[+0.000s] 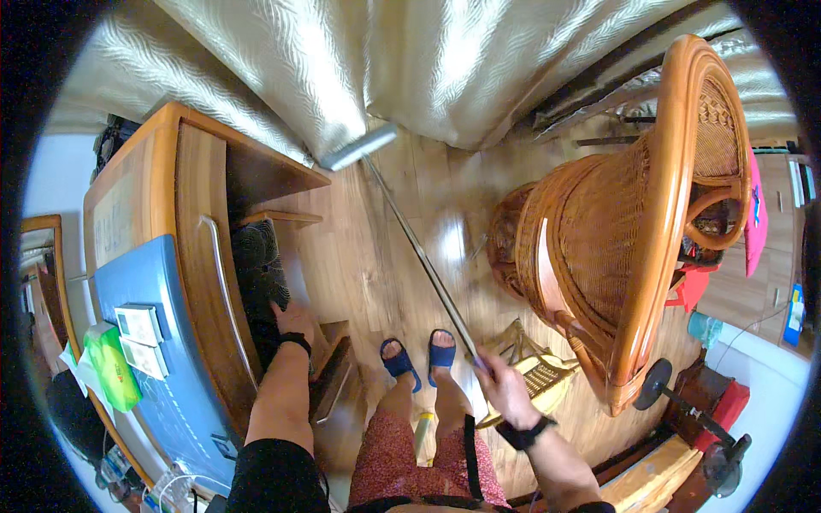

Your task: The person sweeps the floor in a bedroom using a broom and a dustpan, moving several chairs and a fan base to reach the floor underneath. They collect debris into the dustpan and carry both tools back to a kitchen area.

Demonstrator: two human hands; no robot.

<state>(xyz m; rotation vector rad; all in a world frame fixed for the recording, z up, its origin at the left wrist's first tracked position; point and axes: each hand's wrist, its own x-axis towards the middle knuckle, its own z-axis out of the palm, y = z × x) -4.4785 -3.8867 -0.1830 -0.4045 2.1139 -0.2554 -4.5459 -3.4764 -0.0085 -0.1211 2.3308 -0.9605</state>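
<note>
Right now the right hand [506,392], lower frame just right of centre, wraps the mop [425,260] handle; mop head [357,148] sits upper centre by the curtain [466,60]. Left hand [294,320], left of centre, at dark patterned cloth [259,256]; can't tell if gripping.

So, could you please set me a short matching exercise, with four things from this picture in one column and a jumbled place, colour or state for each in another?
Things
1. Long-handled tool
2. Slippers
3. Big chair
4. Green packet

Places, colours and states
A. lying on the blue mat
B. glossy orange-brown, with woven panels
C. gripped in the right hand
D. worn on the feet

Right pairs: 1-C, 2-D, 3-B, 4-A.
</note>
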